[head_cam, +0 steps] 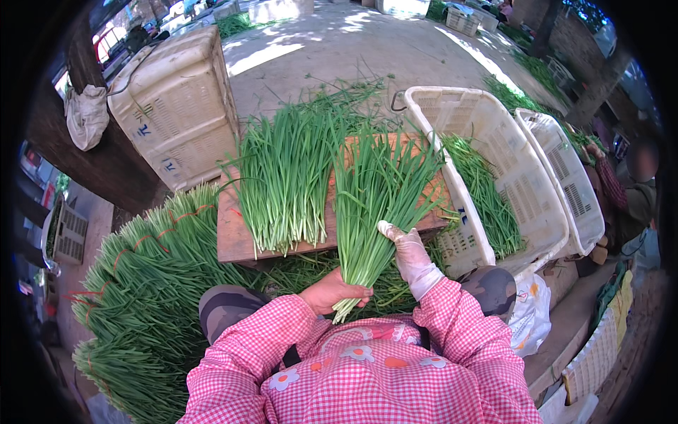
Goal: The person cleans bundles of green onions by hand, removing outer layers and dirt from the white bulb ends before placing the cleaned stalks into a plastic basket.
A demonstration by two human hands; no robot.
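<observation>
A loose bunch of garlic chives [368, 228] slants up and away from my lap, its leafy ends over a low wooden board [233, 245]. Near the pale cut ends, my left hand [336, 292] is wrapped around the stems. My right hand [412, 253], in a thin whitish glove with a wrapped thumb, grips the same bunch higher up on its right side. Another pile of chives [291, 185] lies on the left part of the board, stems towards me. How far my right fingers reach around the bunch is hidden by the leaves.
Tied chive bundles [153, 286] with red bands stand packed at my left. A white plastic crate [529, 212] holding loose chives is at the right, a second crate [574, 185] beyond it. An upended crate [175, 106] stands back left. A co-worker [630, 196] sits far right.
</observation>
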